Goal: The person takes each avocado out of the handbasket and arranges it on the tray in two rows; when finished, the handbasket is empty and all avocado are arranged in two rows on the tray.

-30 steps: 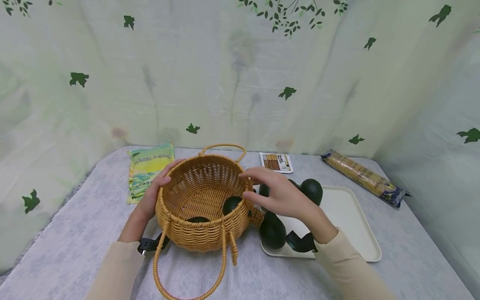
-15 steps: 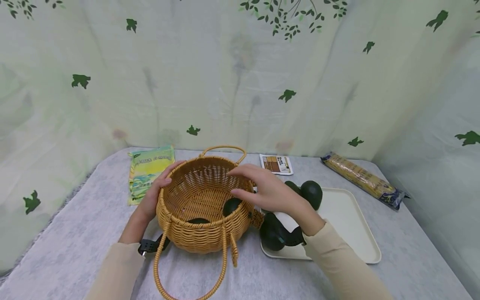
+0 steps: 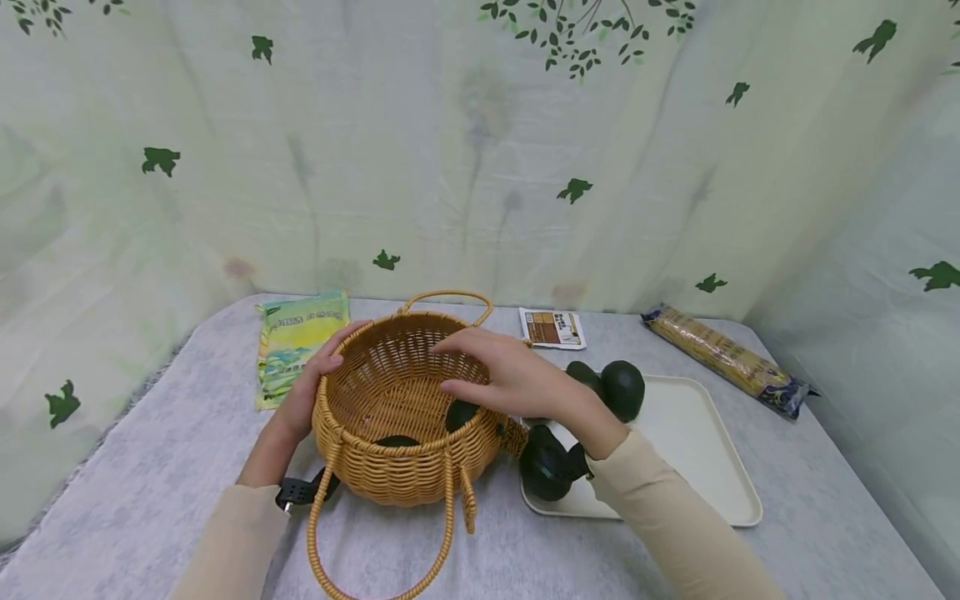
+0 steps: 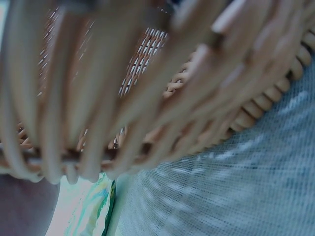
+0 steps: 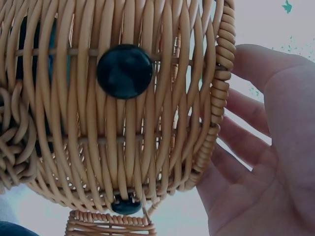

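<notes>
A round wicker basket (image 3: 360, 467) with two loop handles stands on the grey table; two dark green avocados (image 3: 461, 412) lie inside it. My left hand (image 3: 318, 375) holds the basket's left rim, thumb over the edge. My right hand (image 3: 491, 375) hovers above the basket's right rim, fingers straight and spread, holding nothing. In the right wrist view the basket's wall (image 5: 123, 123) with a black button fills the frame, and the open palm (image 5: 266, 162) is beside the rim. The left wrist view is blurred wicker (image 4: 147, 98) up close.
A cream tray (image 3: 697, 442) to the right of the basket carries three more avocados (image 3: 622, 389). Along the back of the table lie a green-yellow packet (image 3: 296, 342), a small brown and white sachet (image 3: 553, 327) and a long noodle pack (image 3: 723, 354). Leaf-print curtains surround the table.
My right hand has moved left from above the tray's edge to over the basket's right rim. The left hand and basket have stayed still.
</notes>
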`<state>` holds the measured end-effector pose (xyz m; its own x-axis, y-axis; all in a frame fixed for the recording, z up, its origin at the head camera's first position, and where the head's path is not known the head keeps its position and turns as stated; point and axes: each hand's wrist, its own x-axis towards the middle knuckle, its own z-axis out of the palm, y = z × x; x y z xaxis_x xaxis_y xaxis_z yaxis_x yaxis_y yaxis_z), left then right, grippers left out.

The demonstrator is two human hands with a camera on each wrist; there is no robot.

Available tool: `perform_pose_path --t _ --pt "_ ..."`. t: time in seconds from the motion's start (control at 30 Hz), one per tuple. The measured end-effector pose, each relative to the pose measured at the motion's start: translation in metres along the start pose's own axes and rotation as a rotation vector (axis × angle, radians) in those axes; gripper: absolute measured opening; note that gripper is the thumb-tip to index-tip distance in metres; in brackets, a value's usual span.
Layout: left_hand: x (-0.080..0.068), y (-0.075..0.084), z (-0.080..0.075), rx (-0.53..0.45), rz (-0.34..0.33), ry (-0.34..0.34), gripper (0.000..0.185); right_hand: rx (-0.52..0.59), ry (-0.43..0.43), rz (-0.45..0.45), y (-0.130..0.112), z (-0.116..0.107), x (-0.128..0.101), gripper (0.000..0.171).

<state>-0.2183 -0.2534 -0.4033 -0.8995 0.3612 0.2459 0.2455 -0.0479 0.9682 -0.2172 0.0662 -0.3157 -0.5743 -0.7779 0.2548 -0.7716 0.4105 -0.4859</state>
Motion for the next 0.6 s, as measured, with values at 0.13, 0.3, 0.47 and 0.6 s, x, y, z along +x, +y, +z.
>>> perform_pose_path --t 0.13,0.3,0.47,0.6 --pt "0.0 0.0 0.0 -0.005 0.003 -0.003 0.061 -0.021 -0.04 -0.01 -0.002 0.001 0.007 0.045" --pt "-0.001 0.0 0.0 -0.002 0.002 -0.003 0.06 -0.045 -0.083 -0.02 -0.004 0.002 0.014 0.045" --pt "0.0 0.001 0.0 0.001 -0.008 -0.001 0.06 -0.042 -0.114 -0.051 -0.007 0.004 0.021 0.046" --pt "0.0 0.002 0.0 0.002 -0.012 -0.003 0.06 -0.045 -0.149 -0.078 -0.008 0.006 0.025 0.045"
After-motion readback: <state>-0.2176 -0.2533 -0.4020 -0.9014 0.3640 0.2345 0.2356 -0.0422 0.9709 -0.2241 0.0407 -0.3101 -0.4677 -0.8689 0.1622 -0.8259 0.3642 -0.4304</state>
